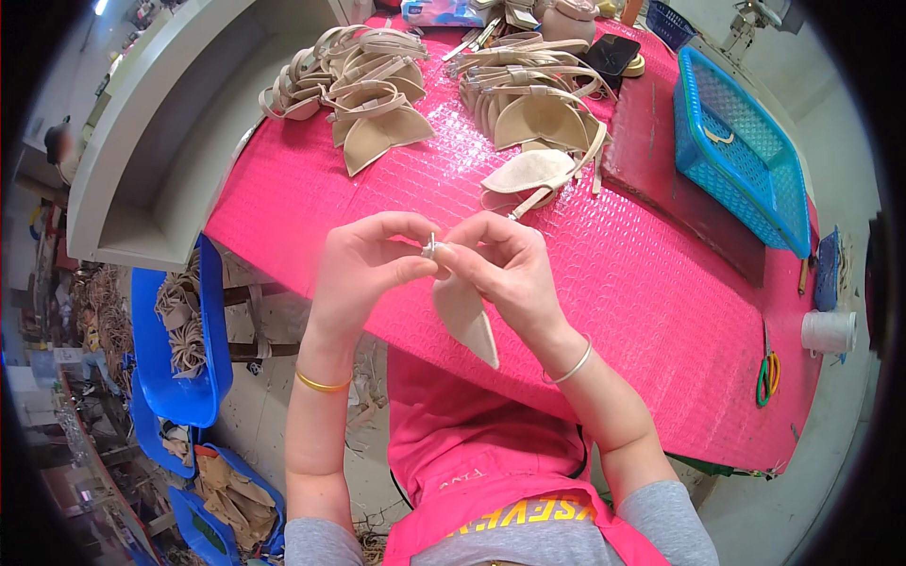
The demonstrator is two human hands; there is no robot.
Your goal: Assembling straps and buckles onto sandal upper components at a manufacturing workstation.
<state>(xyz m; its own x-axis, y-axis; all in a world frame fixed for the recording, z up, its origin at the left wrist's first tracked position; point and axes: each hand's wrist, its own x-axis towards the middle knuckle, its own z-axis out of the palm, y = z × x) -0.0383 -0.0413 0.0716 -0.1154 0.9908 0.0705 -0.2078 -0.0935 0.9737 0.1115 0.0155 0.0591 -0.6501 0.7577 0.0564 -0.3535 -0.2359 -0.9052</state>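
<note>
Both hands are raised over the table's near edge with fingertips close together. My right hand [514, 278] is closed in a pinch on a beige shoe upper [466, 325], whose pointed part hangs below the fingers. A small metal buckle [430, 249] shows between the two hands. My left hand [354, 269] is closed too, its thumb and forefinger pinching at the buckle; the fingers partly hide the strap there. Just beyond my right hand lies a loose shoe upper [528, 172], pale side up, with a strap.
Two rows of beige strapped uppers [385, 132] [543, 118] lie at the back of the pink-covered table [623, 321]. To the right are a dark red board [661, 170], a blue basket [746, 179], scissors [768, 368] and white thread [829, 332]. Blue bins [212, 330] stand at lower left.
</note>
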